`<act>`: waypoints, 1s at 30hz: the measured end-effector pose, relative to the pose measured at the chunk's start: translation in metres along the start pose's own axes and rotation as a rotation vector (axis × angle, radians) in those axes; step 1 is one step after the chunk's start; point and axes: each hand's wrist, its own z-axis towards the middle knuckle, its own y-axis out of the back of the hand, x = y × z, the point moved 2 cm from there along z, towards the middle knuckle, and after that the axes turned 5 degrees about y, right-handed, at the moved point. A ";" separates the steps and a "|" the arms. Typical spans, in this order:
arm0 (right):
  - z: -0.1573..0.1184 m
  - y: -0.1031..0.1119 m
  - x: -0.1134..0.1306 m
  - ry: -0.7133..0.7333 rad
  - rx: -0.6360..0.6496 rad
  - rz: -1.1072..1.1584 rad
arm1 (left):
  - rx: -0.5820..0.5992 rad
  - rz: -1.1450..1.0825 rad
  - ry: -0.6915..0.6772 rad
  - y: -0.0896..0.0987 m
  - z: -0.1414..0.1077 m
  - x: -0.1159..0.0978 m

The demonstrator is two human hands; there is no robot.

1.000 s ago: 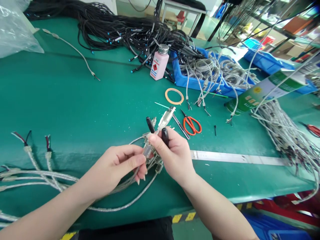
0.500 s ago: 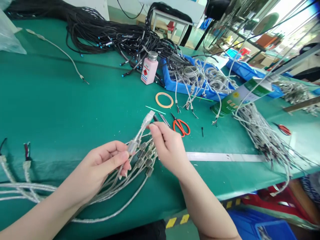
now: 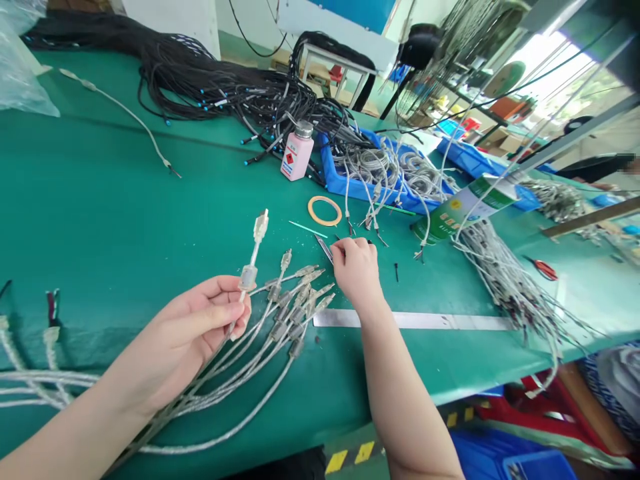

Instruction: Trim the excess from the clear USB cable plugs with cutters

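Note:
My left hand (image 3: 200, 333) pinches a clear-jacketed USB cable (image 3: 249, 277) just below its grey ferrite bead. The USB plug points up, clear of the table. Below and beside it lies a bundle of similar cables (image 3: 280, 327) with beads and plugs fanned to the right. My right hand (image 3: 357, 273) is down on the table with its fingers curled, beside a utility knife (image 3: 324, 249). A small dark end shows at its far side; what the fingers hold is hidden. The orange-handled scissors seen earlier are covered by this hand.
Beyond the hands are a tape ring (image 3: 325, 211), a pink bottle (image 3: 297, 152) and a blue tray (image 3: 345, 183) of coiled cables. A steel ruler (image 3: 420, 321) lies at right, near a leaning green can (image 3: 450, 215) and more cables (image 3: 500, 273). Black cables (image 3: 200, 73) lie behind.
My right hand has left the plug, moving right and down over the scissors. My left hand has shifted slightly left, and the cable in it now stands more upright.

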 end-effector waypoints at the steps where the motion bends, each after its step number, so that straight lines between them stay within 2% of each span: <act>1: 0.001 -0.004 -0.001 -0.009 0.022 -0.016 | 0.009 -0.006 -0.006 0.000 0.000 0.000; 6: 0.003 -0.016 -0.008 -0.034 0.078 -0.057 | 0.042 -0.026 -0.022 0.000 0.000 -0.001; 14: 0.004 -0.006 -0.007 -0.003 -0.048 0.011 | 0.069 -0.088 -0.053 0.000 -0.002 -0.002; 17: 0.003 -0.005 -0.005 0.008 -0.054 0.037 | 0.072 -0.112 -0.055 0.000 -0.001 -0.002; 24: 0.002 -0.022 0.005 0.039 0.101 0.096 | 0.090 -0.126 -0.019 0.001 -0.004 -0.002; 30: 0.006 -0.021 0.005 -0.022 0.175 0.168 | 0.106 -0.108 -0.031 -0.001 -0.003 -0.002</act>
